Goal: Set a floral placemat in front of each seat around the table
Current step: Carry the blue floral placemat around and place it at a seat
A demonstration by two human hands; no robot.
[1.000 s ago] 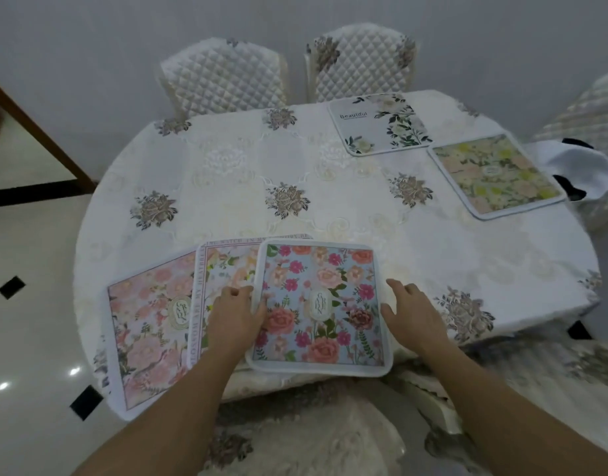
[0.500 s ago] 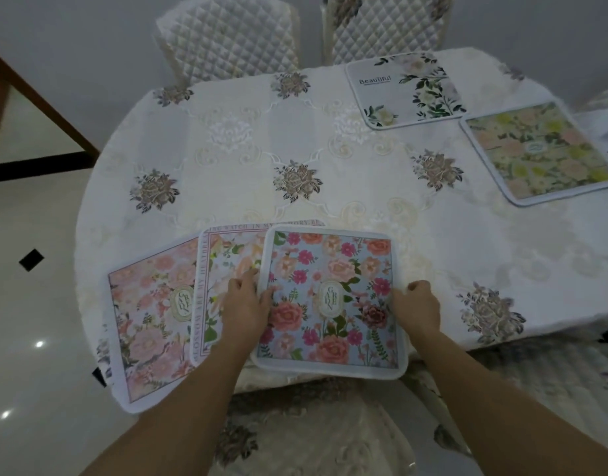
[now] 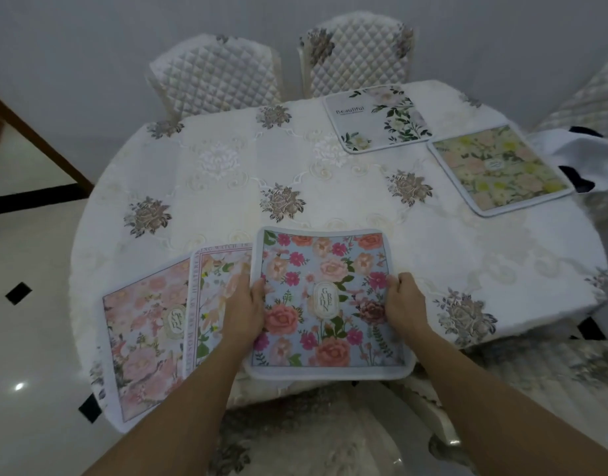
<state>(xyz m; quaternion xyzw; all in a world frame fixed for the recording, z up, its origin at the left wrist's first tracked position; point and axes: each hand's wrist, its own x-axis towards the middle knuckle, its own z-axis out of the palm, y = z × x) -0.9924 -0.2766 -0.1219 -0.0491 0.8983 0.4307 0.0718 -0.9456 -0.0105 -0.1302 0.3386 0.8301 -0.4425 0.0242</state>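
Note:
A blue floral placemat (image 3: 325, 300) sits at the near edge of the oval table (image 3: 227, 173), its sides bowed slightly upward. My left hand (image 3: 246, 309) grips its left edge and my right hand (image 3: 404, 300) grips its right edge. Under it to the left lie a cream placemat with a lettered border (image 3: 215, 290) and a pink floral placemat (image 3: 144, 334), overlapping and hanging over the table edge. A white "Beautiful" placemat (image 3: 374, 118) lies at the far side, and a yellow-green floral placemat (image 3: 498, 168) at the right.
Two quilted chairs (image 3: 215, 73) (image 3: 356, 51) stand behind the table, another chair (image 3: 584, 97) at the right with a white cloth (image 3: 567, 149) on it. A cushioned seat (image 3: 295, 434) is just below me. Glossy tile floor (image 3: 28, 338) lies to the left.
Both hands have closed onto the blue placemat's side edges and its sides now curl up off the table. The view has shifted back, showing more of the far chairs.

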